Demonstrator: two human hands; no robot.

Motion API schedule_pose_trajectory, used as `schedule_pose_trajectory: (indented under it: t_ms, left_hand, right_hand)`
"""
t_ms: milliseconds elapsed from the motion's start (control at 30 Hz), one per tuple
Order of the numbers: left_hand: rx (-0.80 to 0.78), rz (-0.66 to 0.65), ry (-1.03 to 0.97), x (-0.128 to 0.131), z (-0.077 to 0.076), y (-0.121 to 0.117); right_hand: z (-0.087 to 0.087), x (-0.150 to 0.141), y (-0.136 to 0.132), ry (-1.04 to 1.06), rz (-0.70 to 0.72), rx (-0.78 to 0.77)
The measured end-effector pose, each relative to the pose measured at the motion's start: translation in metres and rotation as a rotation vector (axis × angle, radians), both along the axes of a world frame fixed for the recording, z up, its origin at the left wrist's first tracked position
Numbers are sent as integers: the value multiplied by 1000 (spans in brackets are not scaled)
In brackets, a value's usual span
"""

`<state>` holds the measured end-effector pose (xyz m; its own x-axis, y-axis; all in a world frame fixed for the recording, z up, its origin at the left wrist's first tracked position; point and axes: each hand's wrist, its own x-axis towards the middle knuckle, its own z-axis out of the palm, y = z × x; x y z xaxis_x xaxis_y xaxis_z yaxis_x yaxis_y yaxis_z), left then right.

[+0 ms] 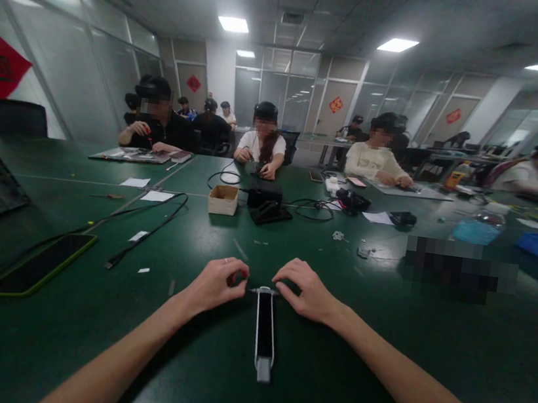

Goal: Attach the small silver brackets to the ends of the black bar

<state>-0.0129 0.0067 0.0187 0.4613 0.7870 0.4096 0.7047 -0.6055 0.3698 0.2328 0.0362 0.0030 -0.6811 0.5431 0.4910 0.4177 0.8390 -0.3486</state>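
A long narrow black device with a white rim (265,328) lies on the green table (359,345), pointing away from me. My left hand (216,283) is curled in a pinch just left of its far end; what it pinches is too small to name. My right hand (301,286) rests on the table right of that end, its fingers bent and touching a thin metal piece (263,290) at the device's tip.
A dark tablet (40,266) with a green edge lies at the left beside black cables (143,234). Farther off stand a small cardboard box (223,199) and a black box (264,194). Several people work along the far side.
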Motion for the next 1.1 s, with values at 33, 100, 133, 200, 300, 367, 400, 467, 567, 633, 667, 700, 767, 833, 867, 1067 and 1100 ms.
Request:
schedule_pose_trajectory:
  t_ms: [33, 100, 133, 200, 300, 367, 400, 467, 567, 633, 667, 700, 767, 833, 867, 1067, 1100]
  left_hand:
    - [-53, -4, 4, -1, -1, 1]
    - [-146, -17, 1, -3, -2, 2]
    - [-181, -24, -4, -3, -3, 2]
    - [-232, -34, -15, -3, -3, 2]
    - [-284, -36, -22, -2, -2, 1]
    - [-305, -38, -18, -2, -1, 1]
    - [-308, -40, -17, -1, -1, 1]
    - [-309, -44, -18, -1, -2, 1]
    - [-307, -44, -21, 1, -4, 1]
    - [-306, -33, -22, 1, -4, 0]
    - [-307, -26, -21, 1, -4, 0]
    - [-308, -19, -22, 2, -5, 0]
    - [-313, -17, -29, 2, -5, -1]
    - [-315, -15, -35, 3, -4, -1]
    - [-315, -11, -36, 3, -4, -1]
    - [-331, 23, -24, 7, -1, -3]
    - [-333, 24, -23, 7, -1, -3]
  right_hand:
    - [0, 3, 1, -32, -2, -9]
    - [1, 7, 3, -78, 0, -33]
    - [1, 8, 3, -95, 4, -47]
    - [2, 9, 2, -125, 21, -77]
    - [3, 8, 1, -158, 49, -103]
    - [3, 8, 1, -164, 55, -103]
    - [3, 8, 1, -167, 56, -102]
    - [2, 8, 2, -167, 59, -103]
    - [2, 8, 3, -168, 67, -101]
    - [2, 8, 3, -167, 63, -88]
    - [2, 8, 3, -166, 59, -79]
    - [1, 8, 3, -162, 56, -71]
    - [1, 8, 3, -155, 53, -61]
    - [1, 8, 3, -153, 54, -63]
    - [1, 8, 3, -155, 55, -67]
    - [0, 7, 4, -155, 65, -69]
    - [0, 7, 4, -152, 65, -66]
